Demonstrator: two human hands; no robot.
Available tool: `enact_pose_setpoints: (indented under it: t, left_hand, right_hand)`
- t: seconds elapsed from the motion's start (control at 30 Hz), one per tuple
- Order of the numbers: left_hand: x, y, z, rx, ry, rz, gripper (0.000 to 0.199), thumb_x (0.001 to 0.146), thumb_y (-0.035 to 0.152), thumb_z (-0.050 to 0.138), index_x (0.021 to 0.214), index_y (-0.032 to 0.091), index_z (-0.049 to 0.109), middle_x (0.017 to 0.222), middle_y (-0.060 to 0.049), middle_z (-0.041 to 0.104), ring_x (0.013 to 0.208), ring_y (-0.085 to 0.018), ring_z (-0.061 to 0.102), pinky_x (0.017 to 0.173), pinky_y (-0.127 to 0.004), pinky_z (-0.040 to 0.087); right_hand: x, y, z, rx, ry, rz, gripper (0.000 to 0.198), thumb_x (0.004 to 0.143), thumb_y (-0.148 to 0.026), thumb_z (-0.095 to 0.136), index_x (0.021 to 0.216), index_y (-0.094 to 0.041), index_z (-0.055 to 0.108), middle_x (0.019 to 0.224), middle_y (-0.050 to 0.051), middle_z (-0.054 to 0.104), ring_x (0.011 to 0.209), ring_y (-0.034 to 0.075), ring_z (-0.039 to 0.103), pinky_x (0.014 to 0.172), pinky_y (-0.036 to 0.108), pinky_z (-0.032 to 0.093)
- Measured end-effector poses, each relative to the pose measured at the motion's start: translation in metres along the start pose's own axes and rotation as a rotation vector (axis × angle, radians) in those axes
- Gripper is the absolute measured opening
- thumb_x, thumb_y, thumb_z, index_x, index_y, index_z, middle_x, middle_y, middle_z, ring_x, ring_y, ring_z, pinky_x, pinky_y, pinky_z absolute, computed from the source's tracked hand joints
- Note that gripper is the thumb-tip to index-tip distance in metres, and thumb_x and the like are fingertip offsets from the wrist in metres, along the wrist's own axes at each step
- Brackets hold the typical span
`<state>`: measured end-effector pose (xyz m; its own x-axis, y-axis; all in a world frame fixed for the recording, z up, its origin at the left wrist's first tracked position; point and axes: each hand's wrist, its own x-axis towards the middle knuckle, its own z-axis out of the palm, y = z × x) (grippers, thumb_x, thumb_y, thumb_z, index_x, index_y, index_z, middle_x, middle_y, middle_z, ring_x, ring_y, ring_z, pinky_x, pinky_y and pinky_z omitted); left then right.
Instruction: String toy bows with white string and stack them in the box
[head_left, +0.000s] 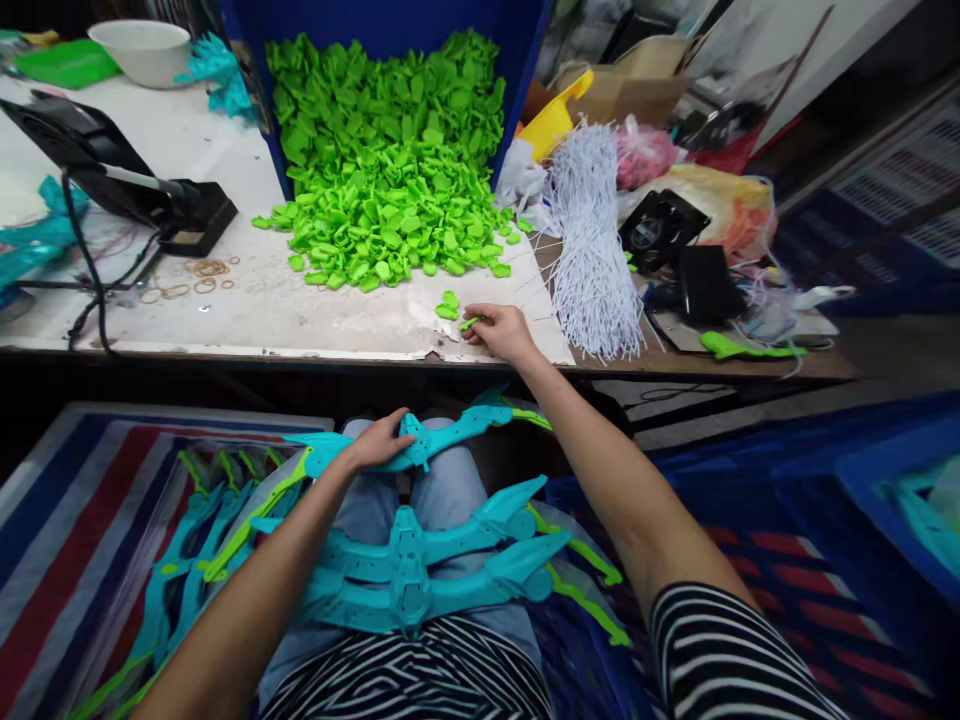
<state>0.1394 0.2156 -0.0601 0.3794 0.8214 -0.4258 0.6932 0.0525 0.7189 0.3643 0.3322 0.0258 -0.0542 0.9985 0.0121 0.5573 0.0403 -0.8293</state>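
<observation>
My left hand (381, 440) is closed around the middle of a turquoise toy bow (454, 432) with green plastic limbs, held above my lap. Over the table's front edge, my right hand (502, 332) pinches a small green plastic piece (470, 323). Just left of those fingertips lie a couple of similar green pieces (448, 305). Two more turquoise toy bows (409, 575) rest across my thighs, nearer to my body. A large heap of green plastic pieces (390, 215) spills out onto the tabletop beyond my right hand.
A blue crate (251, 60) on its side holds the heap on the white tabletop (255, 325). White ties (596, 240) and a black fan (661, 230) lie right; a black lamp-like device (150, 180) stands left. More bows (180, 550) lie on striped sheeting (67, 510); blue crates (787, 480) are right.
</observation>
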Motion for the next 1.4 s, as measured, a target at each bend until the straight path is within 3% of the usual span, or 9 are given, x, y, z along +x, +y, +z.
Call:
enact_pose_setpoints:
  t: [0.13, 0.27, 0.4, 0.57, 0.73, 0.9, 1.03, 1.2, 1.4]
  left_hand:
    - [0.000, 0.000, 0.001, 0.007, 0.015, -0.010, 0.066, 0.082, 0.031, 0.054, 0.141, 0.007, 0.037, 0.135, -0.014, 0.054, 0.118, -0.026, 0.056, 0.099, -0.033, 0.042]
    - [0.002, 0.004, 0.005, 0.039, 0.080, -0.024, 0.064, 0.079, 0.026, 0.058, 0.139, 0.009, 0.041, 0.133, -0.015, 0.055, 0.119, -0.027, 0.055, 0.099, -0.033, 0.041]
    - [0.009, 0.010, 0.008, 0.064, 0.105, -0.029, 0.064, 0.077, 0.024, 0.060, 0.137, 0.009, 0.043, 0.130, -0.018, 0.057, 0.119, -0.029, 0.054, 0.097, -0.034, 0.041]
    - [0.020, 0.013, 0.001, -0.014, 0.056, 0.016, 0.046, 0.073, 0.025, 0.063, 0.116, 0.009, 0.059, 0.113, -0.015, 0.065, 0.103, -0.027, 0.060, 0.089, -0.033, 0.044]
    - [0.022, 0.004, -0.012, -0.276, -0.129, 0.084, 0.023, 0.072, 0.027, 0.061, 0.091, 0.013, 0.063, 0.080, -0.002, 0.065, 0.073, -0.015, 0.057, 0.068, -0.025, 0.045]
    - [0.026, -0.003, -0.018, -0.528, -0.220, -0.051, 0.024, 0.064, 0.027, 0.069, 0.084, 0.014, 0.063, 0.069, 0.001, 0.060, 0.063, -0.013, 0.053, 0.060, -0.023, 0.040]
    - [0.029, -0.003, -0.015, -0.632, -0.238, -0.084, 0.021, 0.063, 0.026, 0.071, 0.079, 0.014, 0.064, 0.066, 0.002, 0.059, 0.060, -0.011, 0.051, 0.060, -0.023, 0.040]
    - [0.029, -0.002, -0.013, -0.717, -0.170, -0.098, 0.022, 0.066, 0.029, 0.072, 0.080, 0.013, 0.068, 0.069, 0.000, 0.063, 0.067, -0.012, 0.053, 0.065, -0.023, 0.040]
    - [0.026, 0.001, -0.013, -0.749, -0.169, -0.142, 0.025, 0.072, 0.034, 0.069, 0.085, 0.013, 0.071, 0.066, 0.001, 0.063, 0.068, -0.012, 0.053, 0.065, -0.023, 0.040]
  right_hand:
    - [-0.017, -0.009, 0.011, -0.750, 0.160, -0.249, 0.024, 0.086, -0.014, 0.044, 0.090, -0.012, 0.068, 0.086, 0.012, 0.069, 0.082, 0.023, 0.061, 0.071, 0.033, 0.044]
    - [-0.039, -0.011, 0.025, -1.014, 0.058, -0.464, 0.035, 0.092, -0.014, 0.034, 0.106, -0.007, 0.065, 0.106, 0.019, 0.066, 0.091, 0.026, 0.056, 0.076, 0.036, 0.041]
    - [-0.049, -0.004, 0.022, -0.975, -0.032, -0.589, 0.042, 0.091, -0.007, 0.030, 0.124, -0.002, 0.054, 0.124, 0.020, 0.058, 0.099, 0.026, 0.052, 0.086, 0.037, 0.041]
    - [-0.032, 0.003, 0.002, -0.764, -0.152, -0.652, 0.024, 0.090, -0.017, 0.044, 0.098, -0.014, 0.067, 0.113, 0.013, 0.064, 0.099, 0.023, 0.054, 0.088, 0.037, 0.044]
    - [-0.014, 0.008, -0.006, -0.564, -0.259, -0.663, 0.017, 0.083, -0.015, 0.055, 0.097, -0.017, 0.064, 0.106, 0.009, 0.066, 0.104, 0.022, 0.054, 0.088, 0.036, 0.045]
    - [-0.015, 0.017, -0.005, -0.499, -0.170, -0.664, 0.014, 0.082, -0.019, 0.057, 0.094, -0.016, 0.065, 0.107, 0.011, 0.066, 0.102, 0.024, 0.057, 0.091, 0.041, 0.044]
    - [-0.051, 0.023, 0.012, -0.374, 0.021, -0.687, 0.021, 0.086, -0.033, 0.058, 0.098, -0.018, 0.065, 0.108, 0.012, 0.066, 0.104, 0.024, 0.057, 0.092, 0.044, 0.044]
    - [-0.114, 0.042, 0.061, -0.292, -0.232, -0.819, 0.028, 0.091, -0.039, 0.051, 0.101, -0.018, 0.066, 0.104, 0.011, 0.068, 0.098, 0.021, 0.058, 0.085, 0.039, 0.051]
    - [-0.120, 0.068, 0.091, -0.259, -0.213, -0.785, 0.028, 0.090, -0.037, 0.052, 0.099, -0.017, 0.070, 0.106, 0.012, 0.070, 0.098, 0.022, 0.059, 0.082, 0.040, 0.054]
